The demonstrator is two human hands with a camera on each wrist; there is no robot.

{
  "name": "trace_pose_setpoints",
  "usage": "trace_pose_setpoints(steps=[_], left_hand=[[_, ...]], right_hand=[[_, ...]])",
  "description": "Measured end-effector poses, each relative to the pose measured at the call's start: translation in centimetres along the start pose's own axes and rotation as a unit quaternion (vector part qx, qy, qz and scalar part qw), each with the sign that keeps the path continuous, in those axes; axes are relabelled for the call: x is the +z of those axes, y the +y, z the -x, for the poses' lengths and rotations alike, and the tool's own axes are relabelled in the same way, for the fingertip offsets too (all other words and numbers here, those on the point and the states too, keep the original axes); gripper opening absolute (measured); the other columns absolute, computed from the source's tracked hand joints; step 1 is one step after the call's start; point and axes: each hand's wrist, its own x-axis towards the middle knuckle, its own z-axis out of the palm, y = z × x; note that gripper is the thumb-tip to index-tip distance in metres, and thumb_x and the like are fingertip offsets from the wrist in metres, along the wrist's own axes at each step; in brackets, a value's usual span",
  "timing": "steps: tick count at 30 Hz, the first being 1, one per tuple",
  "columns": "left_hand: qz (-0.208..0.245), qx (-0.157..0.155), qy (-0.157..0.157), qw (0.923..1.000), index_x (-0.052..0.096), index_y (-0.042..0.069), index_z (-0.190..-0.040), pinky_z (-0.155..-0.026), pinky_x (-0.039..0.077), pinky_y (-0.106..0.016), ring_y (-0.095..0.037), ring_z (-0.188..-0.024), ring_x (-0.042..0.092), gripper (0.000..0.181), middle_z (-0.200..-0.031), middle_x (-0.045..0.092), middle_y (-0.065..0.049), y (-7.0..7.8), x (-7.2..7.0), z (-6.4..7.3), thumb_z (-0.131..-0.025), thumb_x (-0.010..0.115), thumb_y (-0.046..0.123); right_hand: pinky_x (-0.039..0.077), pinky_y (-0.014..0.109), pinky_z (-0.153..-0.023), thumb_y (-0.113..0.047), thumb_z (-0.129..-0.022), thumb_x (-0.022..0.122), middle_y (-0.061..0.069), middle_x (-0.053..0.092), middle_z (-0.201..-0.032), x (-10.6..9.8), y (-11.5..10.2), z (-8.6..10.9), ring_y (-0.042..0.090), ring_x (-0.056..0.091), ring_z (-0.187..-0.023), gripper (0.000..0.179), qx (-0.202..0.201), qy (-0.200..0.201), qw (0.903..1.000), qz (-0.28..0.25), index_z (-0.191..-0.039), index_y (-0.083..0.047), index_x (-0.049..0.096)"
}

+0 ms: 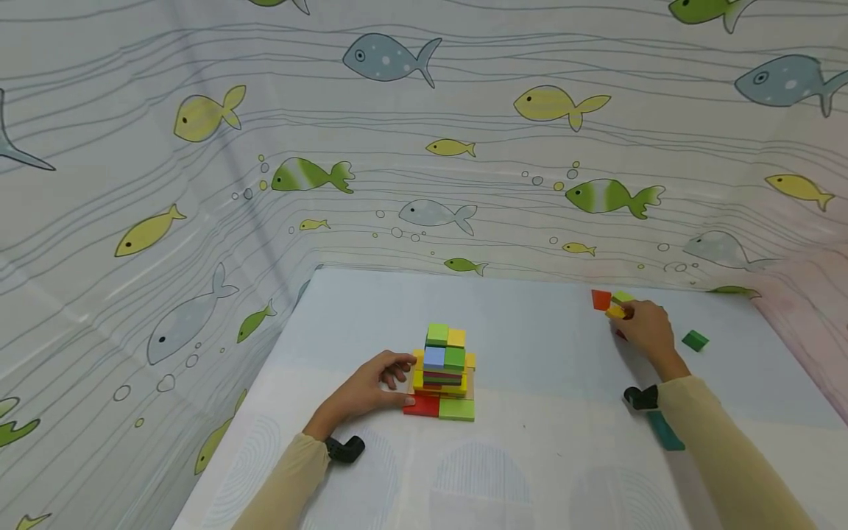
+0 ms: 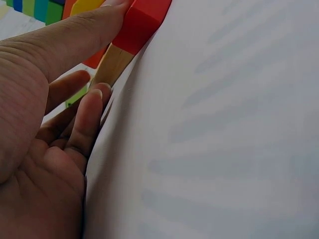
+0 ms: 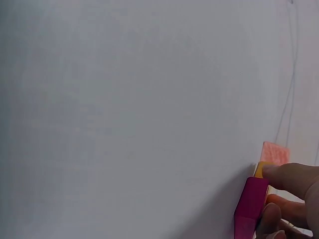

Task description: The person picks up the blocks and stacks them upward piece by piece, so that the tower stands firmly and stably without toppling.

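In the head view a small tower of coloured blocks point(image 1: 445, 361) stands near the middle of the table. My left hand point(image 1: 371, 386) is at its left side, fingers loosely bent beside it. The left thumb touches a red block point(image 1: 422, 405) at the tower's base; the left wrist view shows this red block point(image 2: 144, 22) close up. At the far right my right hand point(image 1: 645, 327) pinches a yellow block point(image 1: 616, 312) between thumb and fingers. Around it are a red block point(image 1: 601, 299) and a light green block point(image 1: 622, 297). A magenta block point(image 3: 251, 201) lies beside the fingers in the right wrist view.
A dark green block point(image 1: 695, 340) lies to the right of my right hand. A teal block point(image 1: 665, 431) is partly hidden by my right forearm. A light green block point(image 1: 457, 410) sits at the tower's front. Fish-patterned sheeting point(image 1: 503, 228) rises behind the white tabletop point(image 1: 530, 346).
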Motion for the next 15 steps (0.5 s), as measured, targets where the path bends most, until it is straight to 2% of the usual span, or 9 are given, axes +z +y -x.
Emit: trace_pose_setpoints(steps=[4,9,15], left_hand=[[0.002,0.008,0.001,1.0,0.055,0.027,-0.143,-0.087,0.05,-0.031,-0.019,-0.1,0.058,0.07,-0.126,0.057,0.003,0.15,-0.04,-0.04,-0.083,0.088,0.039],[0.006,0.003,0.0,1.0,0.056,0.026,-0.143,-0.088,0.049,-0.032,-0.019,-0.1,0.057,0.069,-0.125,0.058,0.001,0.21,0.01,-0.12,-0.083,0.089,0.036],[0.012,0.002,0.0,0.9999,0.056,0.024,-0.143,-0.088,0.049,-0.034,-0.02,-0.1,0.056,0.067,-0.125,0.058,0.0,0.16,0.06,-0.04,-0.084,0.088,0.032]], right_hand=[[0.049,0.057,-0.089,-0.015,-0.097,0.069,0.031,0.058,-0.108,-0.11,-0.21,0.04,0.043,0.052,-0.098,0.046,-0.002,0.01,0.9999,-0.01,-0.125,0.019,0.059],[0.05,0.052,-0.081,-0.017,-0.096,0.071,0.029,0.059,-0.105,-0.03,0.06,0.12,0.041,0.053,-0.094,0.045,-0.012,0.009,0.9998,-0.008,-0.126,0.015,0.06],[0.05,0.056,-0.089,-0.023,-0.096,0.072,0.031,0.06,-0.118,-0.15,-0.4,0.39,0.044,0.054,-0.102,0.05,-0.001,-0.003,0.9999,-0.015,-0.131,0.011,0.058]])
